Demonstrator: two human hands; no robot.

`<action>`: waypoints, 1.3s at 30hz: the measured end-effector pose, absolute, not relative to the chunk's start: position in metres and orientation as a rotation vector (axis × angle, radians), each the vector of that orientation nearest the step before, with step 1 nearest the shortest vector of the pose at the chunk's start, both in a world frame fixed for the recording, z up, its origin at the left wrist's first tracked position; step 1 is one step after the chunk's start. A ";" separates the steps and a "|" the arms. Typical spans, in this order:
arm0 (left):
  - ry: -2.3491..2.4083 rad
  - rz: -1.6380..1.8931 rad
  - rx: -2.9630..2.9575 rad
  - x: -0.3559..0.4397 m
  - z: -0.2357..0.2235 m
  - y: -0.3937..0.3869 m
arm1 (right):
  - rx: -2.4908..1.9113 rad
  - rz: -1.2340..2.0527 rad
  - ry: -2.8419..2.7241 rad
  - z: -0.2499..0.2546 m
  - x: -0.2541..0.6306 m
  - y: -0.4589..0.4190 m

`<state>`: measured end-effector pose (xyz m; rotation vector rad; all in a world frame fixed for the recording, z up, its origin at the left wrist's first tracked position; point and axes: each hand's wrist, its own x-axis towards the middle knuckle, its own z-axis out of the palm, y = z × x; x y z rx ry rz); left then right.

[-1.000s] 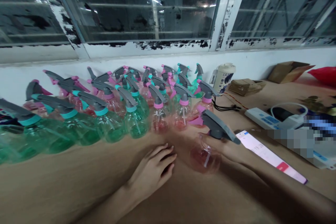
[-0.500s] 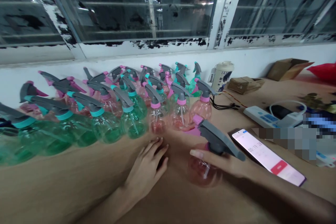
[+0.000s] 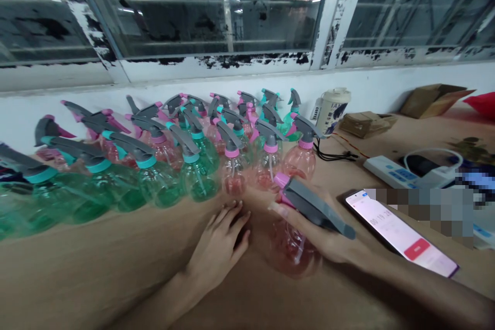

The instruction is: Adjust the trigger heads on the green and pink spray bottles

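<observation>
My right hand (image 3: 320,232) is wrapped round the neck of a pink spray bottle (image 3: 294,255), just under its grey and pink trigger head. The bottle is clear, round-bodied and close to the table top, its nozzle pointing up and left. My left hand (image 3: 222,242) lies palm down on the table (image 3: 154,247), fingers stretched out, holding nothing. Just beyond the fingertips stand a pink spray bottle (image 3: 234,178) and a green spray bottle (image 3: 200,183), front ones of a crowded group with grey trigger heads.
Several more green bottles (image 3: 160,185) run to the left. A lit phone (image 3: 402,232) lies right of my right hand, with a white power strip (image 3: 394,172) behind it. A paper cup (image 3: 332,111) and cardboard boxes (image 3: 367,124) stand by the wall below the windows.
The held spray bottle has shifted slightly left, and its head has tilted a little, with my right hand still round it. The view has shifted slightly; my left hand stays on the table.
</observation>
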<state>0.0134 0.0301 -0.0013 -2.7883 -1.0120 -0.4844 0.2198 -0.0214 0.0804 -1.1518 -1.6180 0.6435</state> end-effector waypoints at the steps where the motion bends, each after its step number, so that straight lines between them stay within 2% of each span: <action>1: -1.009 -0.481 -2.786 0.014 -0.001 0.030 | -1.134 0.644 -1.622 0.081 0.220 -0.021; 18: -1.031 -0.441 -2.803 0.015 0.001 0.028 | -1.083 0.531 -1.726 0.081 0.221 -0.019; 28: -1.023 -0.498 -2.808 0.014 0.000 0.029 | -1.091 0.667 -1.698 0.083 0.221 -0.021; 39: -1.052 -0.455 -2.807 0.015 0.001 0.028 | -1.099 0.616 -1.719 0.082 0.222 -0.021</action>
